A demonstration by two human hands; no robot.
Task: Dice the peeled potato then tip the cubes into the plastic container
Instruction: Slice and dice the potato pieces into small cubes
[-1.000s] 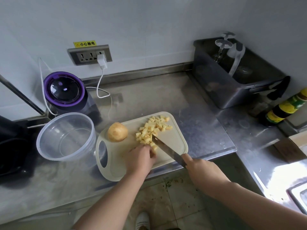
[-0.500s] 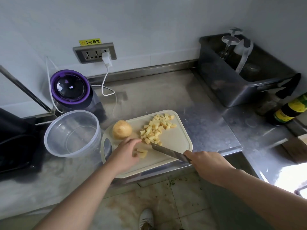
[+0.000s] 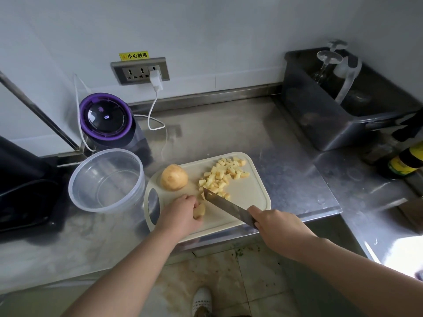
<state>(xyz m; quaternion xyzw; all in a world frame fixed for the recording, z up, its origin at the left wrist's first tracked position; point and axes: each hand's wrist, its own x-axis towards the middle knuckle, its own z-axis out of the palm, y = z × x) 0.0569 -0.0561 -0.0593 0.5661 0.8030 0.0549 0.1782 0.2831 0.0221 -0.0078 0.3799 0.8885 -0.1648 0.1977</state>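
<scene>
A cream cutting board (image 3: 250, 196) lies on the steel counter. On it sit a peeled potato half (image 3: 174, 177) at the back left and a pile of potato cubes (image 3: 223, 175) toward the back right. My left hand (image 3: 180, 213) holds a small potato piece (image 3: 199, 210) down on the board's near part. My right hand (image 3: 278, 226) grips a knife (image 3: 225, 205), its blade tip resting just right of that piece. A clear plastic container (image 3: 106, 179) stands left of the board with nothing in it.
A purple-lidded blender (image 3: 106, 121) stands behind the container, its white cable running to a wall socket (image 3: 140, 70). A dark bin (image 3: 338, 106) with a glass occupies the back right, a bottle (image 3: 402, 161) at far right. A black appliance (image 3: 20, 184) fills the left edge.
My left hand has curled onto the small potato piece and shifted slightly right. The knife has swung in closer, its tip now beside that piece at the pile's near edge.
</scene>
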